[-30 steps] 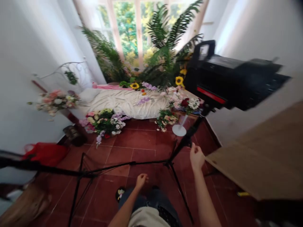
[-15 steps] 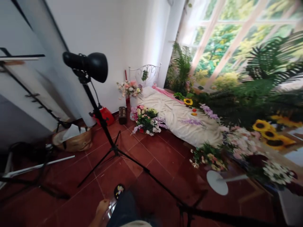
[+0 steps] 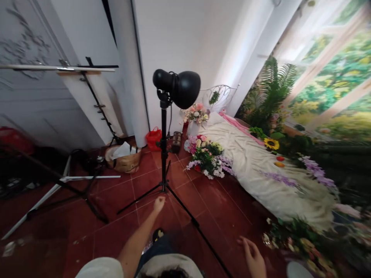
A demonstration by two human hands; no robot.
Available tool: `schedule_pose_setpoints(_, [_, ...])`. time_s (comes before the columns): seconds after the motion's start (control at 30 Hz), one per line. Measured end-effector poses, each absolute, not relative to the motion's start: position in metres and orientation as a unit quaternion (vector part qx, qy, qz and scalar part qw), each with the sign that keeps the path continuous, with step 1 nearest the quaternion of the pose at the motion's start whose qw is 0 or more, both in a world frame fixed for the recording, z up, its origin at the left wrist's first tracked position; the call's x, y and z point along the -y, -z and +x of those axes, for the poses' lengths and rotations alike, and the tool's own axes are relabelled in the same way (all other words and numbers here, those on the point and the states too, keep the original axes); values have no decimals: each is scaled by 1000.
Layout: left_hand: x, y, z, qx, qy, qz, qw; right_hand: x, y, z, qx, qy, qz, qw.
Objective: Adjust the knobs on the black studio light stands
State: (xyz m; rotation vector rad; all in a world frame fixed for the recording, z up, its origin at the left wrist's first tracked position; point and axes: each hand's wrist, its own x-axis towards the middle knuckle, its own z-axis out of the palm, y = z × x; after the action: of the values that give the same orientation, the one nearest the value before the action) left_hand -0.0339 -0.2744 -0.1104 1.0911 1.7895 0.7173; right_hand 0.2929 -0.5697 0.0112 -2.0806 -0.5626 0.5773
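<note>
My left hand (image 3: 159,203) reaches forward over the red tiles, its fingers curled closed; whether anything small is in it cannot be made out. It appears just in front of the foot of a black tripod stand (image 3: 164,166), which carries a black studio lamp (image 3: 185,88). At the lower right, my right hand (image 3: 253,255) hangs over the floor with its fingers apart and nothing in them. Flowers (image 3: 310,247) lie to its right. Below my left hand, a dark shoe (image 3: 158,234) shows on the floor.
A bed with a cream cover (image 3: 246,162) stands at the right, a flower bouquet (image 3: 205,154) beside it. Behind the stand are a red bag (image 3: 153,139) and a small brown chest (image 3: 176,142). A basket (image 3: 124,160) and white stand legs (image 3: 46,208) are at the left.
The view has turned left, so the lamp and bed appear further right. My left hand has risen forward towards the stand. My right hand has come into view.
</note>
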Motion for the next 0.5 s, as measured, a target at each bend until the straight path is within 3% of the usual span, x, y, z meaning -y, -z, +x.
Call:
schedule_pose_setpoints(0.1, [200,81,-35,-668,-349,481,448,484,-13,256,360,-286,-800,385])
schedule_pose_setpoints(0.3, [95,2,-33,-529,-535,566,338,348,-28,181,545,-353,-676,350])
schedule_pose_setpoints(0.5, [62,-31,-34,-532,-475,592,376,239,-51,139,631,-408,-588,300])
